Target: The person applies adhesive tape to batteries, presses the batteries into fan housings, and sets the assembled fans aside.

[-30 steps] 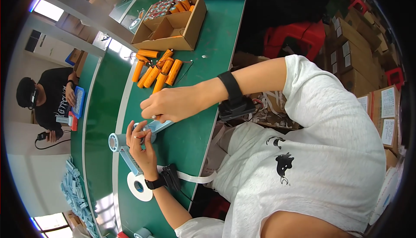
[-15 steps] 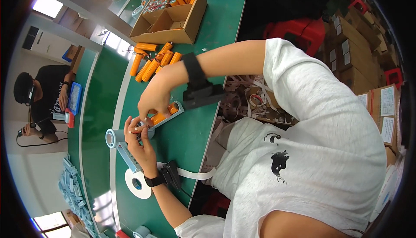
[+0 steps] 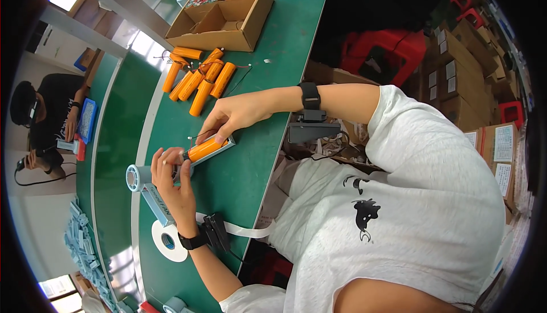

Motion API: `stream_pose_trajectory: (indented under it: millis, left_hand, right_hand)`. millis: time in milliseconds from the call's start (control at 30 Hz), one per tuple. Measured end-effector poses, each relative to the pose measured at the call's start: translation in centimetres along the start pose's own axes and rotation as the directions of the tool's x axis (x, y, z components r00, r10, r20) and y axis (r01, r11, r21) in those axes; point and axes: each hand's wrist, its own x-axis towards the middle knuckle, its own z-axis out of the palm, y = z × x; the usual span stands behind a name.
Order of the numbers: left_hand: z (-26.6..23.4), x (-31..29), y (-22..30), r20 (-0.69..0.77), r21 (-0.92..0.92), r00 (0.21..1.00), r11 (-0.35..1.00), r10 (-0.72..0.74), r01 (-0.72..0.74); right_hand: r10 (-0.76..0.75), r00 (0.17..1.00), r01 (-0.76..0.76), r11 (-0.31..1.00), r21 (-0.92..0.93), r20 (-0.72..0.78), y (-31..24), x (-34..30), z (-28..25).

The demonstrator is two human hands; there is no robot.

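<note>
An orange cylindrical battery (image 3: 204,150) with thin wires lies in the open, pale blue-grey handle shell (image 3: 219,151) of a small handheld fan. My right hand (image 3: 242,113) reaches over the shell's far end, thumb on the battery and fingers bent beside it near a thin wire. My left hand (image 3: 175,185) closes around the fan's body, its fingertips by the battery's wired end. The round fan head (image 3: 137,177) shows past the left fingers. A pale blue lettered piece (image 3: 157,205) slants below it, partly behind the left hand. What the fingertips pinch is hidden.
Several loose orange batteries (image 3: 199,79) lie on the green table (image 3: 239,170), before a divided cardboard box (image 3: 248,31) of batteries. A white tape roll (image 3: 169,240) sits near my left wrist. A co-worker (image 3: 54,113) works across the table, beside a heap of blue parts (image 3: 85,250).
My right hand has drawn back toward the shell's outer end, uncovering more of the battery. The left hand keeps its hold on the fan. The whole view has shifted slightly.
</note>
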Motion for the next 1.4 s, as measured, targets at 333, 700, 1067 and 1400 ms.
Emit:
stream_pose_trajectory:
  millis: [333,700,1067,1400]
  left_hand:
    - [-1.1,2.4,0.4,0.196,-0.038,0.954,0.97,-0.227,0.239]
    - [-1.0,4.2,-1.3,0.393,0.005,0.848,0.924,-0.354,0.383]
    - [0.5,1.5,-0.3,-0.028,-0.036,0.95,0.951,-0.31,0.308]
    - [1.0,1.1,-1.4,-0.075,0.373,0.995,0.923,-0.065,0.089]
  right_hand:
    - [0.037,0.995,-0.058,0.972,-0.227,-0.093,-1.2,0.8,0.6]
    - [0.169,0.979,-0.197,0.932,-0.305,-0.117,-1.8,1.2,1.2]
    - [-0.189,0.979,0.192,0.736,-0.649,0.076,-2.2,2.3,1.5]
    - [-0.341,0.909,0.412,0.66,-0.628,0.239,0.3,6.8,2.9]
